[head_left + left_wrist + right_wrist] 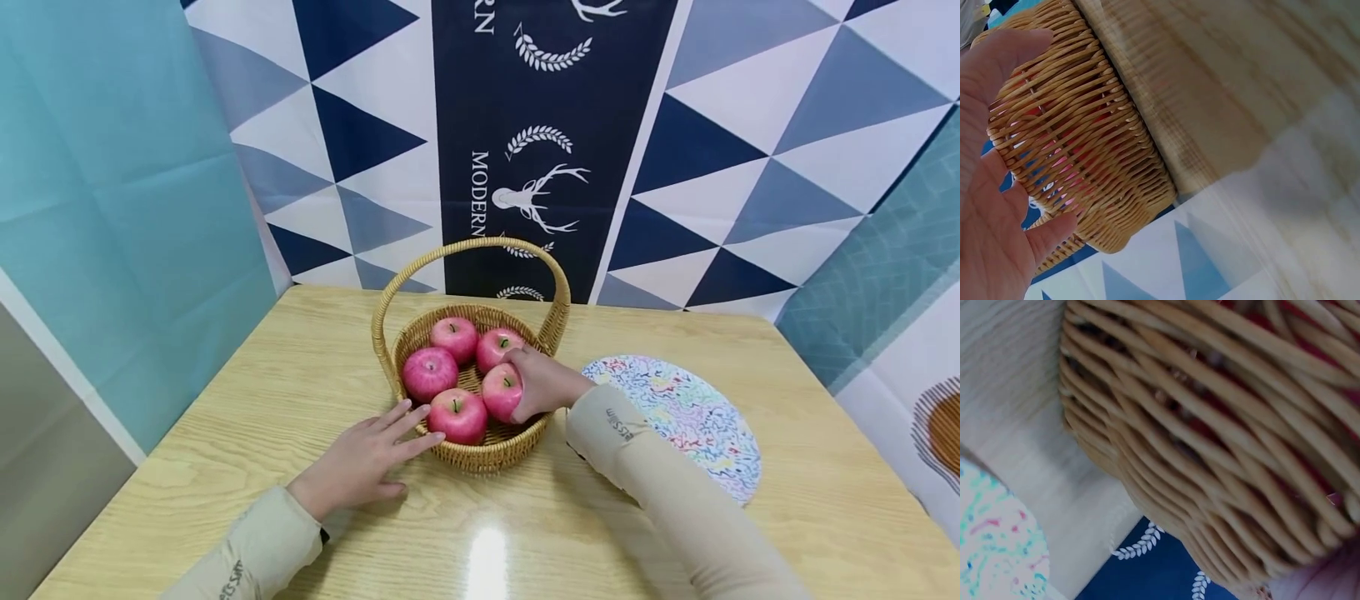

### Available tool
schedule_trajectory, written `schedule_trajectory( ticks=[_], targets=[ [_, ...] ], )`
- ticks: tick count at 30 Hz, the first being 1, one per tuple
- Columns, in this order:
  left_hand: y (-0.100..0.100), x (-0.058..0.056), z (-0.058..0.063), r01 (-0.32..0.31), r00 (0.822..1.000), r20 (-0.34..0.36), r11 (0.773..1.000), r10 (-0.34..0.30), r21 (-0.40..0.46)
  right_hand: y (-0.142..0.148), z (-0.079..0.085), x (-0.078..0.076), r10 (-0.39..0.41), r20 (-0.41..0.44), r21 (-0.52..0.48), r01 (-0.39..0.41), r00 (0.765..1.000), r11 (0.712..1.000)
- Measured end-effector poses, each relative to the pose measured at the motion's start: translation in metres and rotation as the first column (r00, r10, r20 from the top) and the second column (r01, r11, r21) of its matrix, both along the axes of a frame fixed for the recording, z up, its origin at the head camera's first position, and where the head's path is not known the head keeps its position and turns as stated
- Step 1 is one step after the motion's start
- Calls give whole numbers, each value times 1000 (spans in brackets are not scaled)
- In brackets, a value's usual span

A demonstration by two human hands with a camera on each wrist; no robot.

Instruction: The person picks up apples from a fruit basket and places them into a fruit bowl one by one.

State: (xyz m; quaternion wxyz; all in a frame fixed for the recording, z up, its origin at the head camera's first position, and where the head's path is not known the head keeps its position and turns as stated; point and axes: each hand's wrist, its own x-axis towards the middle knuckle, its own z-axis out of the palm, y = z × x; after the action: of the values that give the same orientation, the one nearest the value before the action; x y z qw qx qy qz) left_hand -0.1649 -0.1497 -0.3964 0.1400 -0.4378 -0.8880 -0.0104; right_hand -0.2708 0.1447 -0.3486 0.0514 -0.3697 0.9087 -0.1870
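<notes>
A wicker basket (491, 457) with a tall arched handle stands on the table and holds several pink-red apples. My right hand (551, 383) reaches over the basket's right rim and grips the right-hand apple (498, 392), thumb and fingers around it. Beside that one sit a rear right apple (495, 346) and a front apple (459, 418). At the basket's front left, my left hand (367, 458) has its fingers spread, fingertips at the rim. In the left wrist view, that hand's thumb and fingers frame the woven side (1079, 137). The right wrist view shows mostly weave (1179, 444).
A round mat (682, 417) with a colourful squiggle pattern lies right of the basket, partly under the right sleeve (660, 483). The wooden table (300, 358) ends at a patterned backdrop (375, 125) close behind the basket. A teal cloth (112, 208) hangs at left.
</notes>
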Motion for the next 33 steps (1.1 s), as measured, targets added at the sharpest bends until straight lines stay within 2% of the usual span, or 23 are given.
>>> schedule_trajectory(
  ticks=[4,11,17,28,33],
  targets=[
    [2,1,0,-7,1000,-10,1000,7,-13,3,7,4,7,9,12,-8,1000,1000],
    [4,-1,-1,18,1000,-11,1000,-18,-15,5,18,7,2,28,63,-4,1000,998],
    [2,0,-2,0,1000,3,1000,0,-25,4,30,7,-2,35,104,-2,999,995],
    [1,0,-3,-8,1000,15,1000,8,-11,6,46,7,-28,42,64,25,999,998],
    [1,1,-3,-12,1000,28,1000,12,-4,8,53,7,-37,24,13,37,999,999]
  ],
)
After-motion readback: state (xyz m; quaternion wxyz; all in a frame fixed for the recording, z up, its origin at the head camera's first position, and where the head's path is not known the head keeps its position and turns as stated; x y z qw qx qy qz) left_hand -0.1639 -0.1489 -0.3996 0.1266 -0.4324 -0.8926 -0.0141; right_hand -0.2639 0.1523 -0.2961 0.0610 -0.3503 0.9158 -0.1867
